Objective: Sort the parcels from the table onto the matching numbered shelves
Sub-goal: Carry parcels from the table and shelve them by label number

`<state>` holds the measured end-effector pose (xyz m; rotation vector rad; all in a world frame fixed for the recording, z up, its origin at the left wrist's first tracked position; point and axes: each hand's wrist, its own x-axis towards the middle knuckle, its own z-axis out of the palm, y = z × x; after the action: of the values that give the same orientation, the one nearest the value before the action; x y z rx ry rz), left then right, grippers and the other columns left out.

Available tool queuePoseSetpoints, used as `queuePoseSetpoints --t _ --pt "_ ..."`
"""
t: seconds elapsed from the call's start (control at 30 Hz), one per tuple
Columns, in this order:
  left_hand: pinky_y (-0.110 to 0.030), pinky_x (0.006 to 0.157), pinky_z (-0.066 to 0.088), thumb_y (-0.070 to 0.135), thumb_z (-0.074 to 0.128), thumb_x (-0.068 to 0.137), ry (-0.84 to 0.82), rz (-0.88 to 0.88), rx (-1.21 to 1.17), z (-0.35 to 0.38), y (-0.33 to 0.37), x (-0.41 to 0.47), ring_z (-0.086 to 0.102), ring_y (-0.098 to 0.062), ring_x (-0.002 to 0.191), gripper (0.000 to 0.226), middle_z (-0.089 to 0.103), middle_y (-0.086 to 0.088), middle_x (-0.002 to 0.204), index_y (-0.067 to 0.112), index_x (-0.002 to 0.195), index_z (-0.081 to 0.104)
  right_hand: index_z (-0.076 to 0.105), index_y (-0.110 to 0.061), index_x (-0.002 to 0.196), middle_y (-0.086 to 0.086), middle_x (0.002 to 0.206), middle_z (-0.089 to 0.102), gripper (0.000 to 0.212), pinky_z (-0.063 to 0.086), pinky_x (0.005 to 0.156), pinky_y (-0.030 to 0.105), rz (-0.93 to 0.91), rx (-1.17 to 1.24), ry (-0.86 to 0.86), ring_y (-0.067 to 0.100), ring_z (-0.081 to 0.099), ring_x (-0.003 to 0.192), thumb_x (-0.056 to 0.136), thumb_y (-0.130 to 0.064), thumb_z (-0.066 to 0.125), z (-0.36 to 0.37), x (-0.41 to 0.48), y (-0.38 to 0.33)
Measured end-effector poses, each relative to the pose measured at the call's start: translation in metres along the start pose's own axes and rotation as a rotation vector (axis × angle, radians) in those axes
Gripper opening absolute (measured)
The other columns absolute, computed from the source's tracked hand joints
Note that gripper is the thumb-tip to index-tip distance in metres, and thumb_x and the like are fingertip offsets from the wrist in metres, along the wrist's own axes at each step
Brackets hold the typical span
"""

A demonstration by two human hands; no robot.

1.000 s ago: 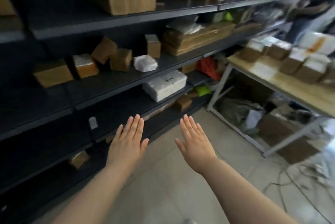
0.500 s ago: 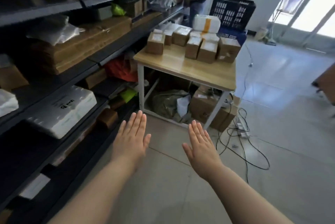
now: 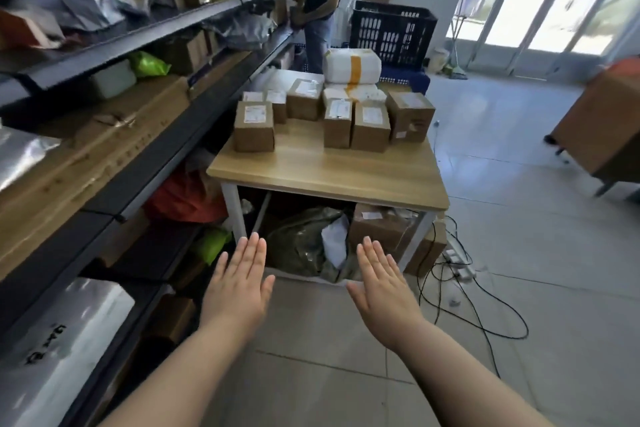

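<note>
A wooden table (image 3: 332, 174) stands ahead with several labelled cardboard parcels on it, the nearest one (image 3: 254, 126) at its left front. Two white wrapped parcels (image 3: 351, 66) with yellow tape are stacked at the back. Dark metal shelves (image 3: 145, 156) run along the left, holding boxes and bags. My left hand (image 3: 239, 284) and my right hand (image 3: 382, 288) are stretched out flat, palms down, fingers straight, holding nothing. Both hover over the floor, short of the table's front edge.
A person (image 3: 322, 1) stands at the far end of the shelves. A black crate (image 3: 391, 35) sits behind the table. Bags and a box (image 3: 377, 226) lie under it. Cables (image 3: 467, 295) trail across the floor at the right, and a wooden cabinet (image 3: 602, 125) stands far right.
The view has swung right from the shelves to the table, which is now closer and centred. Both hands stay flat and empty in front of me.
</note>
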<state>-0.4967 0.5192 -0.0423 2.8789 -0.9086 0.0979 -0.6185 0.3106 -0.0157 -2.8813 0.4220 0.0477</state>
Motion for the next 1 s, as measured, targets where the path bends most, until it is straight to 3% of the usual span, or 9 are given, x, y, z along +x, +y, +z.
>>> queuePoseSetpoints --t 0.13,0.3,0.43,0.67,0.73,0.8,0.87,1.0 --pt "-0.031 0.114 -0.015 0.048 -0.019 0.078 -0.035 0.027 -0.014 -0.014 -0.031 0.064 -0.030 -0.006 0.133 0.066 -0.033 0.006 0.144 0.018 0.136 -0.027 -0.015 -0.016 0.148 -0.005 0.147 -0.029 0.063 -0.019 0.110 0.023 0.013 0.031 0.028 0.007 -0.031 0.134 0.101 -0.045 0.018 -0.004 0.061 -0.016" --pt "-0.029 0.112 -0.016 0.051 -0.019 0.076 -0.079 0.076 -0.028 0.004 -0.043 0.111 -0.026 -0.008 0.135 0.072 -0.025 0.006 0.149 0.017 0.139 -0.020 -0.013 -0.015 0.149 -0.006 0.148 -0.028 0.065 -0.019 0.109 0.022 0.034 0.054 -0.002 0.006 -0.030 0.134 0.101 -0.044 0.021 0.004 0.113 -0.017" --pt "-0.030 0.112 -0.017 0.050 -0.026 0.069 -0.156 0.066 -0.034 0.020 -0.050 0.161 -0.032 -0.008 0.133 0.074 -0.035 0.007 0.144 0.018 0.136 -0.027 -0.012 -0.014 0.149 -0.006 0.145 -0.030 0.065 -0.017 0.112 0.023 0.063 0.077 -0.037 0.006 -0.030 0.134 0.101 -0.045 0.019 0.006 0.171 -0.004" --pt "-0.031 0.113 -0.015 0.050 -0.027 0.070 -0.213 -0.024 0.013 0.038 -0.063 0.276 -0.030 -0.009 0.135 0.074 -0.035 0.005 0.145 0.018 0.137 -0.029 -0.010 -0.012 0.150 -0.001 0.155 -0.022 0.072 -0.015 0.113 0.024 0.033 0.084 -0.114 0.007 -0.029 0.134 0.095 -0.055 0.007 0.007 0.294 0.033" --pt "-0.031 0.114 -0.013 0.052 -0.019 0.081 -0.203 -0.077 -0.003 0.039 -0.067 0.311 -0.028 -0.007 0.135 0.066 -0.032 0.005 0.147 0.019 0.138 -0.027 -0.008 -0.012 0.150 0.000 0.155 -0.021 0.077 -0.016 0.112 0.024 0.011 0.089 -0.115 0.007 -0.030 0.133 0.090 -0.059 0.003 0.002 0.331 0.043" --pt "-0.031 0.116 -0.011 0.048 0.000 0.097 -0.203 -0.136 -0.032 0.040 -0.069 0.341 -0.026 -0.006 0.135 0.056 -0.027 0.005 0.150 0.019 0.138 -0.024 -0.008 -0.012 0.150 -0.001 0.152 -0.025 0.071 -0.017 0.111 0.023 -0.023 0.098 -0.143 0.007 -0.031 0.132 0.096 -0.054 0.010 -0.005 0.365 0.052" --pt "-0.031 0.117 -0.009 0.042 0.012 0.101 -0.193 -0.209 -0.095 0.042 -0.071 0.366 -0.023 -0.006 0.137 0.057 -0.025 0.005 0.149 0.018 0.140 -0.021 -0.010 -0.012 0.149 -0.004 0.147 -0.029 0.065 -0.018 0.111 0.023 -0.054 0.109 -0.171 0.006 -0.031 0.131 0.102 -0.044 0.020 -0.008 0.397 0.062" --pt "-0.030 0.117 -0.008 0.041 0.015 0.100 -0.173 -0.355 -0.197 0.045 -0.079 0.391 -0.020 -0.005 0.139 0.059 -0.025 0.007 0.148 0.017 0.144 -0.017 -0.007 -0.010 0.150 0.000 0.155 -0.021 0.064 -0.015 0.113 0.024 -0.084 0.114 -0.183 0.005 -0.028 0.132 0.102 -0.041 0.022 -0.004 0.449 0.069"
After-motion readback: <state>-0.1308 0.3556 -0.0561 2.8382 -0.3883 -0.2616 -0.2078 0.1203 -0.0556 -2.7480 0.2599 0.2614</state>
